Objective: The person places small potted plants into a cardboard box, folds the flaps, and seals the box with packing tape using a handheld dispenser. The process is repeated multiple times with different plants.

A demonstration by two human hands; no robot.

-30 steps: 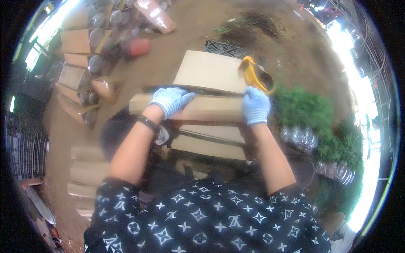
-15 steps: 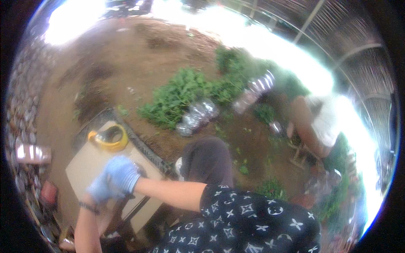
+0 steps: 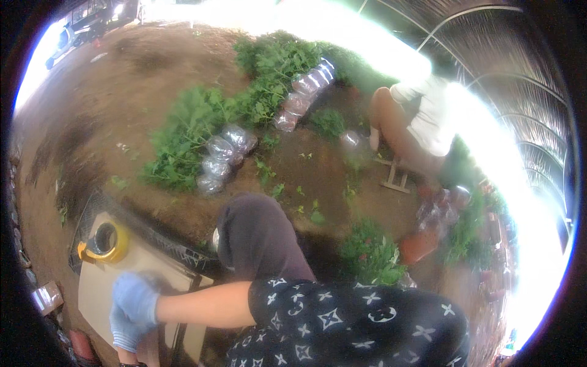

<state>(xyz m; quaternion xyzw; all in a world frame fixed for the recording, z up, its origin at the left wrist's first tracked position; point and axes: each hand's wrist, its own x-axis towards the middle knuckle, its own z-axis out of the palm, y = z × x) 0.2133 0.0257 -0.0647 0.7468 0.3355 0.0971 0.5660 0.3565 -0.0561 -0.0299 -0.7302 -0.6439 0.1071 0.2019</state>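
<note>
Both my hands wear light blue knit gloves and meet over a beige board (image 3: 95, 287) at the lower left. My right hand (image 3: 136, 298) is curled closed on top, its forearm reaching in from a black sleeve with a white pattern. Partly behind it, my left hand (image 3: 124, 330) looks closed too, with a dark band at the wrist. Whatever lies between the fingers is hidden. Just beyond the gloves, a yellow tape dispenser (image 3: 119, 244) with a large roll rests on the board. A dark strip (image 3: 179, 336) runs beside my right forearm.
A black mesh crate edge (image 3: 156, 235) borders the board. Leafy green bundles with clear plastic-wrapped ends (image 3: 223, 156) lie on the soil. Farther right, a person in a white top (image 3: 425, 116) sits low by a wooden stool (image 3: 396, 177). My bent knee (image 3: 257, 232) is close by.
The view has swung right, so the scene sits farther left. My gloved hands stay together over the board, and the tape dispenser still lies on it.
</note>
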